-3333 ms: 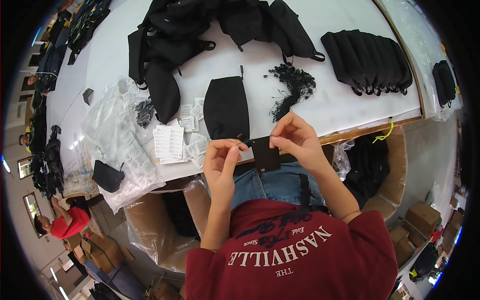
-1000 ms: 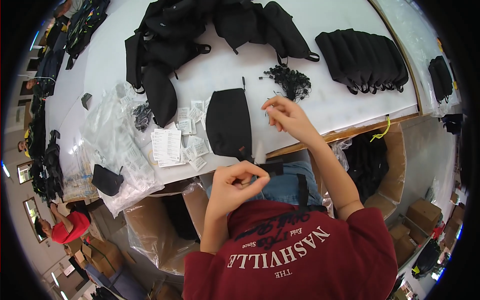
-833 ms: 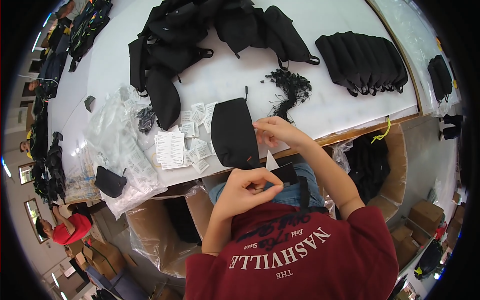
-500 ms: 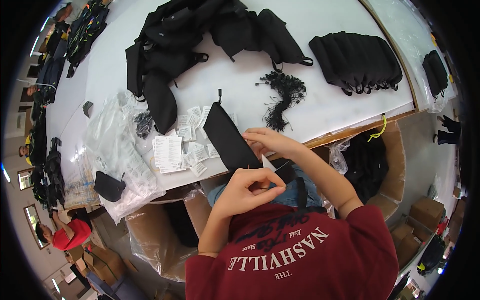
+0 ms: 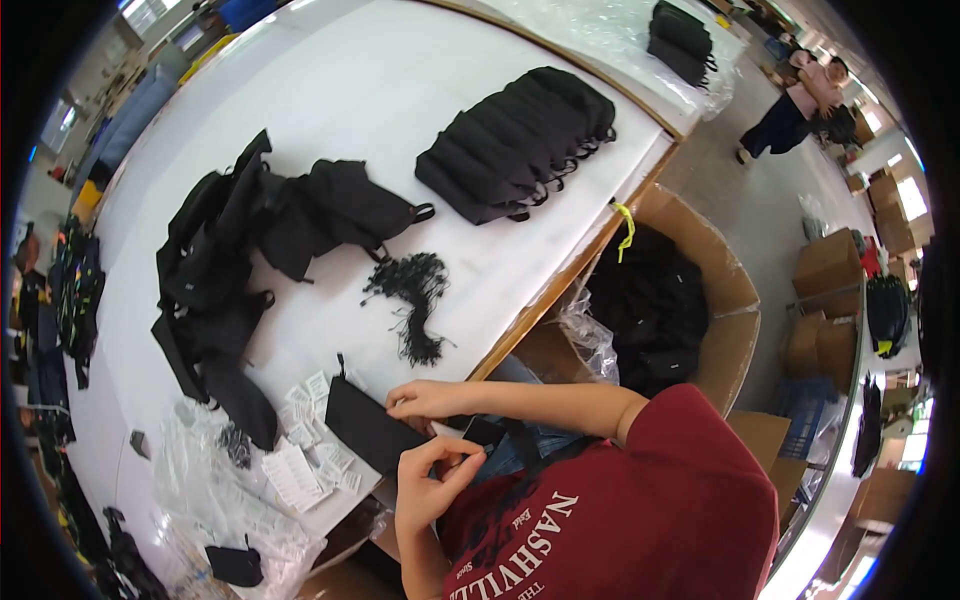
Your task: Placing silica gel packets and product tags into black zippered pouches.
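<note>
A flat black zip pouch (image 5: 365, 425) lies tilted over the table's near edge, a short pull cord sticking out at its far end. My right hand (image 5: 432, 400) is closed at the pouch's right edge, its fingertips partly hidden. Beside it, close to my body, my left hand (image 5: 432, 478) makes a pinch; whatever is between thumb and forefinger is too small to name. Part of a white label (image 5: 447, 430) shows between the hands. Left of the pouch lie printed white labels (image 5: 293, 475), some stacked and some scattered. Further off is a tangled bundle of black cords (image 5: 412, 290).
Black pouches lie in a loose heap (image 5: 215, 270) and a neat row (image 5: 520, 145) on the white table (image 5: 330, 80). Clear plastic bags (image 5: 190, 480) cover the near left corner. An open carton (image 5: 735, 290) of black goods stands right of the table. A person (image 5: 805, 105) is in the far aisle.
My view has swung to the right, so the table's things sit further left and a person shows in the aisle. Both hands keep nearly the same pose at the pouch.
</note>
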`<action>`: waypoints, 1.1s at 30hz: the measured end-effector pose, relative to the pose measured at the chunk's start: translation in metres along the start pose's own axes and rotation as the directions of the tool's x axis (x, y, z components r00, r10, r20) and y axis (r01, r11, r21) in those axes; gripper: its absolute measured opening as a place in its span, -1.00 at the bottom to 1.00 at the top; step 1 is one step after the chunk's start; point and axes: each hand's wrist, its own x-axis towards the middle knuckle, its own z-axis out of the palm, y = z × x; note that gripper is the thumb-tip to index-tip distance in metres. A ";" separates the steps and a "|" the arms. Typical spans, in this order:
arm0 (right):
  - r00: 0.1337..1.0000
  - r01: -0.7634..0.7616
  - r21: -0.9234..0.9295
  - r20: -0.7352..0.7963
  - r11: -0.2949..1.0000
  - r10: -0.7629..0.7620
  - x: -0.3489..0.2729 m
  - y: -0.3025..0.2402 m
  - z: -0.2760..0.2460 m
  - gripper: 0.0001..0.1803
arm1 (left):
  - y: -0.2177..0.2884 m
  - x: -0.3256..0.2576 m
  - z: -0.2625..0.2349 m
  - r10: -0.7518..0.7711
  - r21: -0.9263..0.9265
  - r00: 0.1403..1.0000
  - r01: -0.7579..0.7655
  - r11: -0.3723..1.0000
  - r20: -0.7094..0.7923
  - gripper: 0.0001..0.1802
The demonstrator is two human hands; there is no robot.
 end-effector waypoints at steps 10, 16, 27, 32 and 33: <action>0.927 0.306 -0.778 0.113 0.549 -0.357 -0.053 -0.094 0.008 -0.83 | 0.006 0.005 -0.038 0.336 0.761 0.916 -0.057 0.646 -0.217 -0.68; 0.910 0.295 -0.864 0.124 0.407 -0.394 -0.070 -0.113 0.014 -0.91 | -0.010 -0.012 -0.042 0.422 0.822 0.867 -0.024 0.569 -0.266 -0.62; 0.841 0.294 -0.890 0.068 0.348 -0.537 -0.071 -0.116 0.026 -0.92 | -0.013 -0.021 -0.044 0.499 0.880 0.858 -0.142 0.453 -0.118 -0.62; 0.863 0.316 -0.877 0.107 0.362 -0.494 -0.072 -0.112 0.027 -0.91 | -0.016 -0.021 -0.045 0.550 0.912 0.835 -0.197 0.359 -0.036 -0.61; 0.864 0.315 -0.876 0.106 0.364 -0.493 -0.072 -0.111 0.027 -0.91 | -0.017 -0.021 -0.045 0.548 0.912 0.836 -0.196 0.360 -0.036 -0.61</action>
